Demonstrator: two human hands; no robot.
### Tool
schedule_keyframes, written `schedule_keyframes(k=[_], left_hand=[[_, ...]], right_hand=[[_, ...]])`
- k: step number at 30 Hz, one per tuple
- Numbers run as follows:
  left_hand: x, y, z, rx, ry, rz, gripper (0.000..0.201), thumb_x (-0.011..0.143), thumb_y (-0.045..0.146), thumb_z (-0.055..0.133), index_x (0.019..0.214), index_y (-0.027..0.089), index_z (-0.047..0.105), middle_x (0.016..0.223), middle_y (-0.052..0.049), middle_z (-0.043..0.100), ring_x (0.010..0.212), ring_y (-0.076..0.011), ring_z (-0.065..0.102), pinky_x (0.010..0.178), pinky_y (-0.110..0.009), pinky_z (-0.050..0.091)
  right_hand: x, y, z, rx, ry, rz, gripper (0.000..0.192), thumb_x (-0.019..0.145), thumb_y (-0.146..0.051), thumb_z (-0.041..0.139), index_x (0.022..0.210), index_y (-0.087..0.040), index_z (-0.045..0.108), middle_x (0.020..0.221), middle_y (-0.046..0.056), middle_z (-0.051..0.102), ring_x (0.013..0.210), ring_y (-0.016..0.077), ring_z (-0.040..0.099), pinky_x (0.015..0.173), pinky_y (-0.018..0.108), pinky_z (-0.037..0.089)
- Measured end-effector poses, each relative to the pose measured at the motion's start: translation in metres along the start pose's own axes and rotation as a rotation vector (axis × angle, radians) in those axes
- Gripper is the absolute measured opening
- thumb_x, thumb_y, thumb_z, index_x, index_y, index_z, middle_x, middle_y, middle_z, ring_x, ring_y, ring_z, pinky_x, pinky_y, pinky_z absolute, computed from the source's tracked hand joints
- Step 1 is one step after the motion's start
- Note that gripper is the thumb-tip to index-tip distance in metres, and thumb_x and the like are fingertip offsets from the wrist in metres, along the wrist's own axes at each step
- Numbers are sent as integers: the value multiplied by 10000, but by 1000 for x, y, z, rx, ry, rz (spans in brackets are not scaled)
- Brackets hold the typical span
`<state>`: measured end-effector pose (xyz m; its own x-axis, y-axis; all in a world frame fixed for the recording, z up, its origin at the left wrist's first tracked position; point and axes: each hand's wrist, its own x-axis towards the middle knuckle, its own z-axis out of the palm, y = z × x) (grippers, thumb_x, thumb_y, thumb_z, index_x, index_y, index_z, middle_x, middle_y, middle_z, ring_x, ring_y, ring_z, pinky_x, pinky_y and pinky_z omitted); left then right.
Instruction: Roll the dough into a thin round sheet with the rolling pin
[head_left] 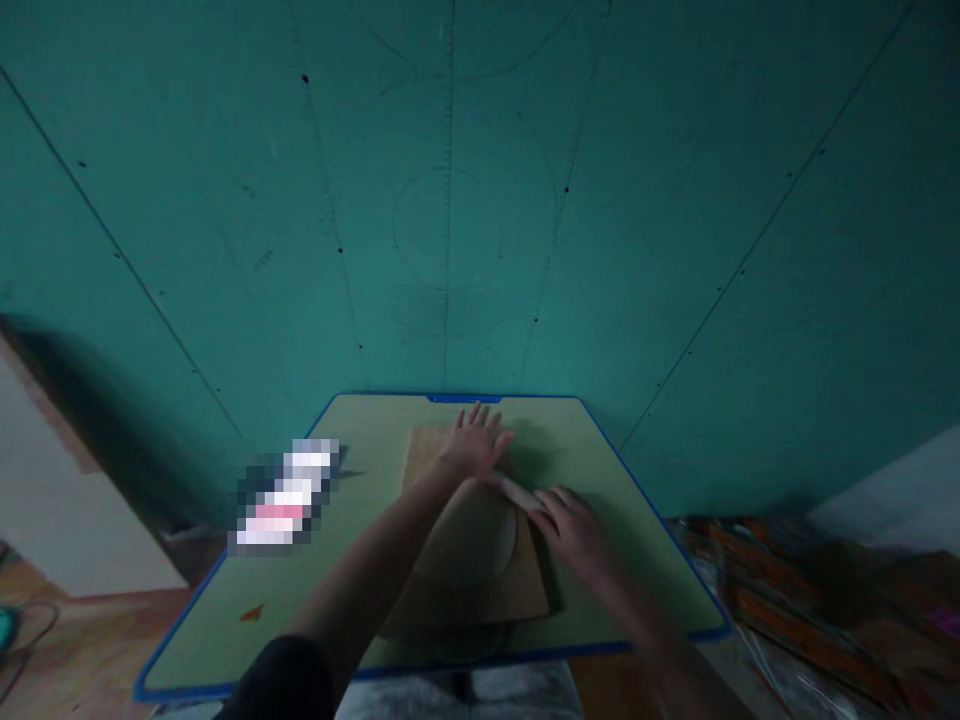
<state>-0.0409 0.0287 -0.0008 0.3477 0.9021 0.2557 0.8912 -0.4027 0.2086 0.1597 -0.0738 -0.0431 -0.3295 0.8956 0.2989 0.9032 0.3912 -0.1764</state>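
Green drywall fills the whole background, pencilled with lines and faint circles, and low in front of it sits a green cutting mat (360, 560) with a blue edge. On the mat lies a brown cardboard sheet (480, 590), roughly square, with a curved line or cut showing across its middle.

From where I stand the person's left hand (474, 446) is laid flat and spread on the far end of the cardboard, fingers released and pressing down rather than gripping anything. The right hand (574, 525) rests on the right side of the sheet, fingers curled over the near end of a pale wooden strip (514, 490), which looks like a ruler or stick. That strip runs slantwise between the two hands and touches the cardboard. Whether the right hand actually pinches the strip or only bears down on it, I cannot tell in this dim light.

A pixelled-out object (285, 495) lies on the mat to the left, well apart from the hands, and a small orange scrap (251, 612) sits near the mat's left front edge. Cluttered orange-brown stuff (810, 590) lies on the floor to the right.

To my eye the work wants steady downward pressure from the flat hand so the sheet does not slide, with the strip kept flush against the cardboard.
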Motion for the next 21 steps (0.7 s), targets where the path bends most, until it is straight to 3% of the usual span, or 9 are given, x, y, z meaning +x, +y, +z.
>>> schedule_keyframes(k=[4,7,10,13,15,18,21], left_hand=[[-24,-40,-28,-93,13,-108,542,1030,421,347,1466,117,457,1541,-183,457,1431,-294,426,1158,-462,350],[-66,-78,-52,-158,-21,-212,572,1020,460,283,1406,108,518,1407,-184,599,1312,-284,566,1079,-437,449],[-112,-96,-60,-207,-46,-309,639,1005,495,228,1328,69,577,1334,-212,645,1248,-294,621,1031,-428,498],[-150,-87,-49,-261,-77,-341,639,992,529,238,1258,104,634,1311,-189,667,1212,-289,648,1030,-421,510],[-170,-69,-34,-340,-42,-371,639,987,555,279,1303,111,612,1389,-187,614,1286,-298,595,1086,-448,471],[-188,-37,-14,-531,85,-445,629,1002,551,343,1452,138,493,1543,-161,458,1430,-288,432,1177,-474,364],[-196,-15,-5,-671,160,-480,572,1029,515,362,1503,205,440,1607,-102,364,1492,-255,304,1219,-466,286]], right_hand=[[-22,25,1,31,77,38,250,999,-273,483,1143,-201,674,1049,116,718,930,261,699,755,361,554],[-34,49,-3,3,143,150,297,1000,-299,438,1108,-169,683,1030,149,709,953,290,690,781,400,555],[-41,66,-10,-26,128,222,337,990,-324,419,1087,-145,687,988,167,691,924,314,682,763,436,557],[-44,60,-17,-12,146,244,380,976,-375,432,1140,-135,677,1018,186,671,936,344,666,776,492,560],[-45,40,-17,103,228,233,428,967,-437,462,1223,-146,645,1098,194,659,1036,354,646,867,526,549],[-44,-8,-9,469,288,219,475,975,-497,471,1341,-209,566,1322,164,616,1249,318,579,1040,518,488],[-42,-52,6,832,162,277,505,1000,-524,421,1417,-251,500,1500,113,520,1403,273,466,1137,491,422]])
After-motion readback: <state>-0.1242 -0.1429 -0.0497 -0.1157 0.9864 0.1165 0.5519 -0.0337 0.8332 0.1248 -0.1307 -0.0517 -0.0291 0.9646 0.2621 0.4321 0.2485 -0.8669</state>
